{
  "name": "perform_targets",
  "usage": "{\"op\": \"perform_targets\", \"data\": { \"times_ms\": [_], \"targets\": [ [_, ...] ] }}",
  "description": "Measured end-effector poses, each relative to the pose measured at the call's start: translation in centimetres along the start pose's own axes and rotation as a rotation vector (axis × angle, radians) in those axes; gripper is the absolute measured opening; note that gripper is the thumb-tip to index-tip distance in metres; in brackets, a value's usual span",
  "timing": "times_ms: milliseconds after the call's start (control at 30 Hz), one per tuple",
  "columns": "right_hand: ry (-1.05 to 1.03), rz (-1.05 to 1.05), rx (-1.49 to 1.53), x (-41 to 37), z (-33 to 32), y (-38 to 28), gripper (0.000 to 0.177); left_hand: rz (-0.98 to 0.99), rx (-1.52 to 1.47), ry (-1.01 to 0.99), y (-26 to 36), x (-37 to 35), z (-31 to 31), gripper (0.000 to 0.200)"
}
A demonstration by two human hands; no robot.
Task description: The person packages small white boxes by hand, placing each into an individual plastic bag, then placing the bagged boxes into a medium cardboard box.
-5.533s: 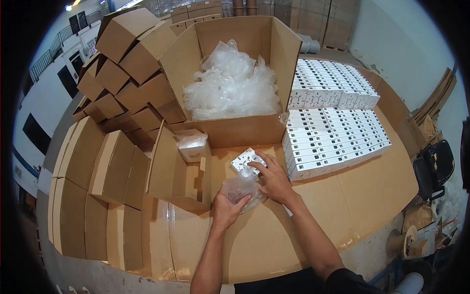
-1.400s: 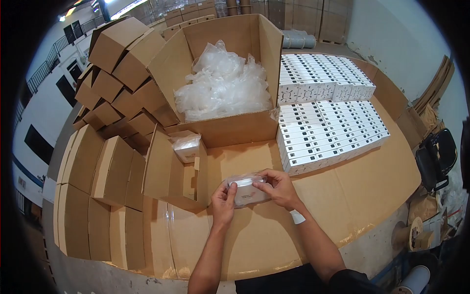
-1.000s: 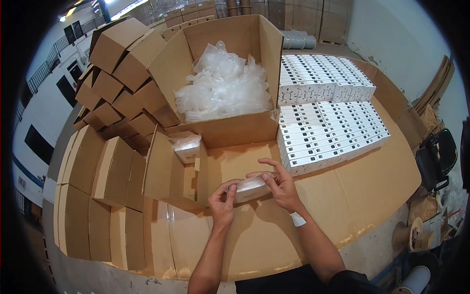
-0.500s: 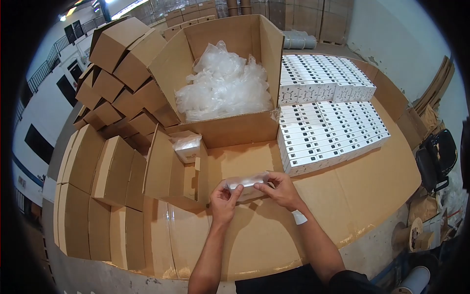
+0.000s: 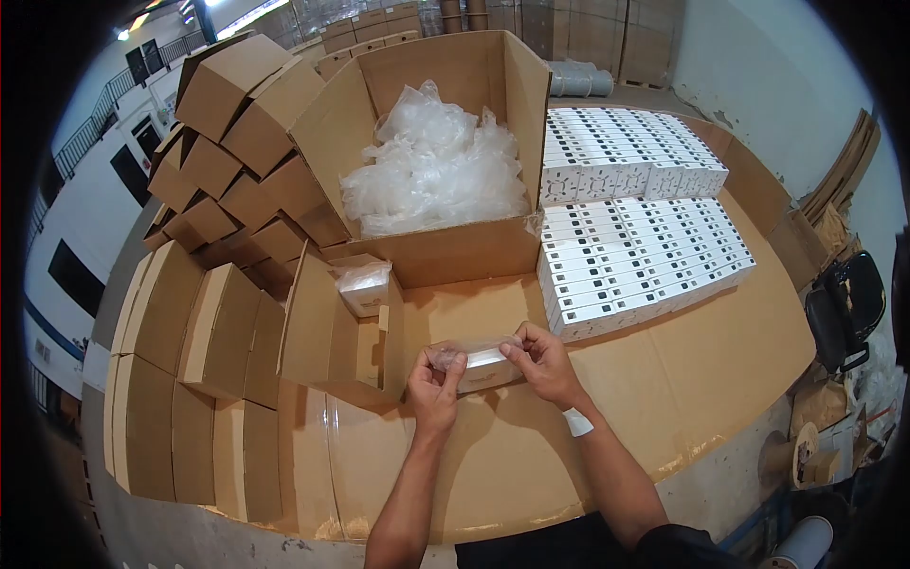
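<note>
A small white box [image 5: 489,374] in a clear plastic bag [image 5: 482,345] is held over the cardboard-covered table. At its left end, my left hand [image 5: 436,387] pinches the bunched plastic between thumb and fingers. My right hand [image 5: 543,366] grips the bag's upper right corner, thumb on the near side. The far side of the box is out of sight. Just left of my hands stands an open brown carton [image 5: 339,332] on the table. Inside it, a plastic-wrapped white box [image 5: 364,287] sits near the far end.
Behind my hands, a large open carton [image 5: 445,254] holds a heap of clear plastic bags [image 5: 436,166]. Rows of white boxes [image 5: 645,256] stand at the right. Brown cartons [image 5: 147,408] and stacked open cartons [image 5: 223,166] line the left. A black chair [image 5: 844,308] is beyond the table's right edge.
My hands have shifted slightly, and the right hand's thumb has moved up and right along the bag's edge. More of the white box's front shows now.
</note>
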State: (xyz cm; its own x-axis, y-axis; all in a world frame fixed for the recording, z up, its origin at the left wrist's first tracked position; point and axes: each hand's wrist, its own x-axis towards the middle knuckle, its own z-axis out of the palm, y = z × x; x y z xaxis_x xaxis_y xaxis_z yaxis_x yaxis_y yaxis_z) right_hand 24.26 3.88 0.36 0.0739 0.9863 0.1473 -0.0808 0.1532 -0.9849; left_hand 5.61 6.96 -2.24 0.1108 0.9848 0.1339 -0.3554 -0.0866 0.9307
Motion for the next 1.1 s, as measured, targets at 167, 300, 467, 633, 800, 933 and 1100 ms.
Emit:
{"op": "perform_targets", "data": {
  "times_ms": [167,300,467,633,800,933,1100],
  "targets": [
    [0.054,-0.072,-0.077,-0.1,0.0,0.9,0.015,0.057,-0.022,-0.007,-0.7,0.2,0.0,0.021],
    [0.086,-0.067,0.101,-0.6,1.1,-1.9,0.02,0.043,-0.057,0.002,-0.2,0.2,0.4,0.027],
    [-0.169,-0.379,-0.125,0.1,-0.8,-1.4,0.034,0.036,-0.012,0.024,-0.6,0.4,0.1,0.028],
    [-0.175,-0.103,-0.291,-0.5,-0.5,-1.8,0.029,0.017,-0.045,-0.002,-0.5,0.4,0.1,0.026],
    [-0.147,-0.031,-0.287,-0.7,-0.4,-2.1,0.028,0.008,-0.021,-0.006,-0.5,0.2,0.1,0.026],
    [-0.157,0.105,-0.211,-0.7,-0.4,-3.0,0.028,0.004,-0.011,-0.009,-0.5,0.2,-0.1,0.027],
    [-0.161,0.064,-0.322,-0.5,-0.6,-2.4,0.027,0.021,0.038,0.035,0.5,-0.1,0.7,0.032]
  ]
}}
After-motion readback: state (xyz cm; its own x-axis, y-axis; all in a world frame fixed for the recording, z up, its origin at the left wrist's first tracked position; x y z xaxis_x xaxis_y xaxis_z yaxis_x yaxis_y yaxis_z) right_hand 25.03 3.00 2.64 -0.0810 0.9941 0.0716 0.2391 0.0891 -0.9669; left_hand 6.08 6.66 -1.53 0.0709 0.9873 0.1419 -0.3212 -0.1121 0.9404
